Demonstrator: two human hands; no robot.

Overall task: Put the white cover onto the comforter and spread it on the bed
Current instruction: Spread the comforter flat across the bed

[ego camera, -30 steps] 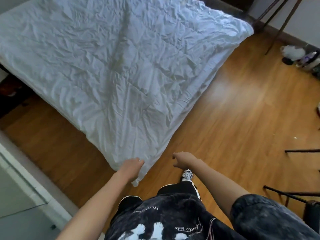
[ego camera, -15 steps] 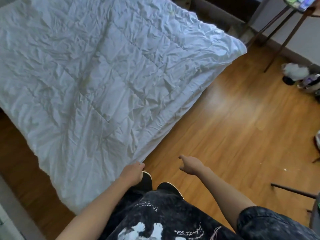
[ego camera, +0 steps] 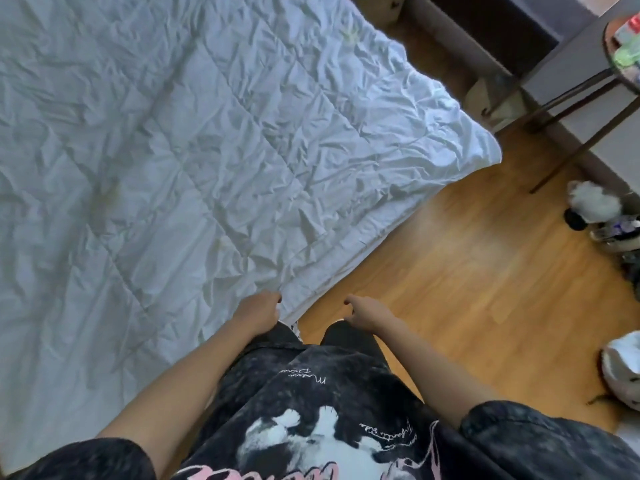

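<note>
A white, wrinkled comforter (ego camera: 194,161) lies spread flat and fills the upper left of the view, running off the top and left edges. Its right edge slants from a rounded corner at the upper right down toward the person standing at the bottom. To the right of that edge a broad stretch of bare wooden floor (ego camera: 467,299) lies open.

The left hand (ego camera: 258,311) is curled closed around the comforter's near edge, pinching the fabric where it bunches into a small fold. The right hand (ego camera: 367,311) hovers just beside that edge, over the floor, fingers loosely bent and holding nothing.

The bed under the comforter is hidden, and whether the cover is on cannot be told. The person's dark printed shirt (ego camera: 329,410) blocks the bottom of the view, and a shoe is barely visible below the left hand.

At the upper right, a round side table (ego camera: 620,60) on thin dark legs is cut off by the frame, with blurred items on top. A fluffy white object (ego camera: 592,202) and some small clutter sit on the floor near the right edge. Lower down, a white bundle (ego camera: 623,375) is partly cut off.
</note>
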